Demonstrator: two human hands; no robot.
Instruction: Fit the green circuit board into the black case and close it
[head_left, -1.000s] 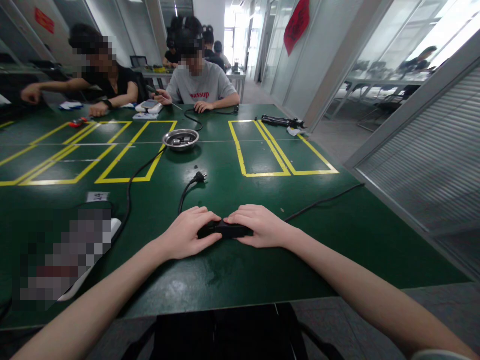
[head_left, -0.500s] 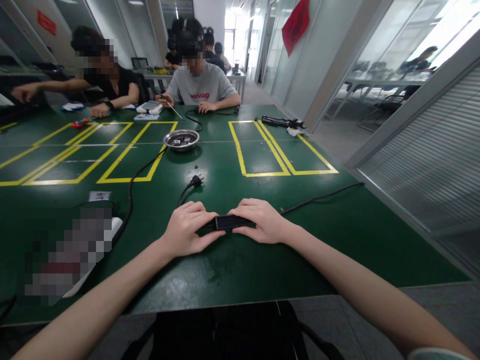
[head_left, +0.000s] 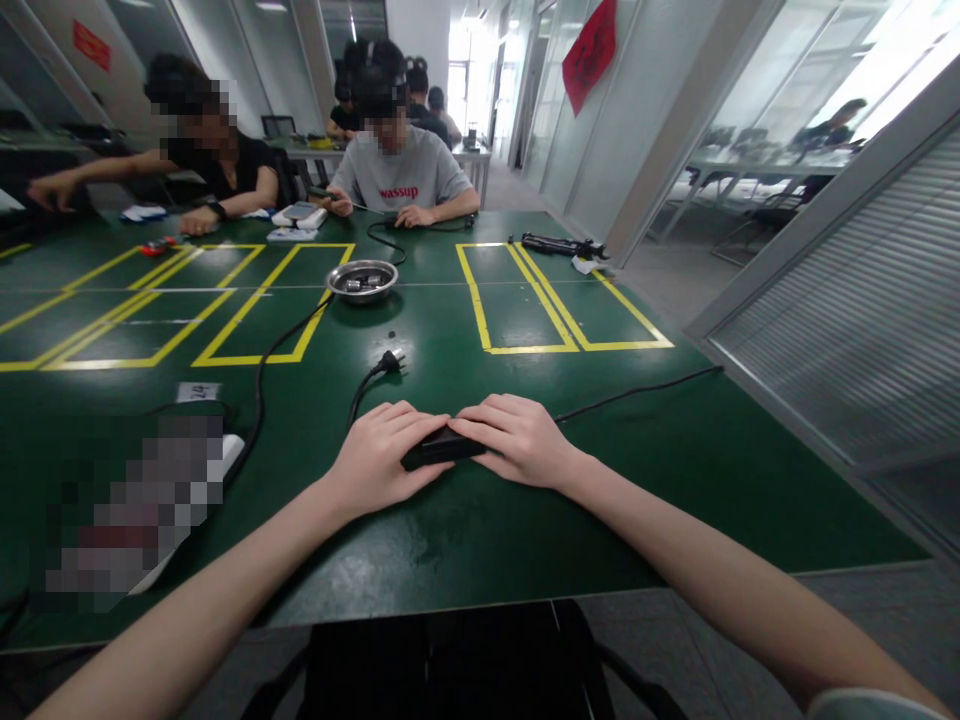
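Between my two hands, low over the green table (head_left: 525, 540), is a black power adapter (head_left: 444, 449), a slim oblong box partly covered by fingers. My left hand (head_left: 386, 450) grips its left part, thumb on the near side and fingers over the top. From the right, my right hand (head_left: 517, 440) holds the other end in the same way. A black cord ending in a plug (head_left: 391, 361) with bare prongs lies beyond my left hand. Another black cable (head_left: 637, 396) runs off to the right from behind my right hand.
A metal bowl (head_left: 362, 281) with small metal parts stands ahead. At left lie a blurred-out object with a white edge (head_left: 232, 455) and a long cable (head_left: 260, 385). A black folded tripod-like item (head_left: 562, 245) lies far right. Two people (head_left: 401, 170) sit opposite.
The adapter has turned in my hands, so its dark side faces me rather than the marked face. My left fingers have shifted right over it. Opposite, a person's tool has tilted flatter.
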